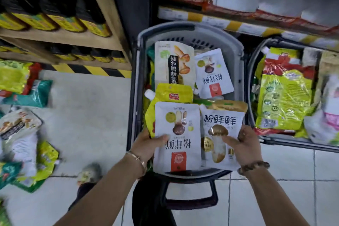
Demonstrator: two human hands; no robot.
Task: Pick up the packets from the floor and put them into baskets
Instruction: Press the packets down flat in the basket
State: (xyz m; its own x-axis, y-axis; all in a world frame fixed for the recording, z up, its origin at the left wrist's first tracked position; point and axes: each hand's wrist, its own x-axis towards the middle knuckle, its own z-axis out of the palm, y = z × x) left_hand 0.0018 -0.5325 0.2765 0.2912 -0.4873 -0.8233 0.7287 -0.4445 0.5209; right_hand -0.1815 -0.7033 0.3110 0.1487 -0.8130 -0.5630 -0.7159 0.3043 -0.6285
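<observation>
Glossy plastic pouches (177, 134) in both hands. Grey basket (236, 57) beyond the fingers: matt moulded plastic, slotted wall. Floor (88, 115) left of left hand (146, 145): smooth, slightly shiny tile. Shelf (102, 5) further left: matt wood.

Even, fairly bright overhead light fills the scene, with soft glare on the glossy green packet (283, 99) at right. The wide-angle lens bends the shelf (77, 37) edges. Packets on the floor (88, 115) at left are smeared by motion blur; the centre stays sharp.
</observation>
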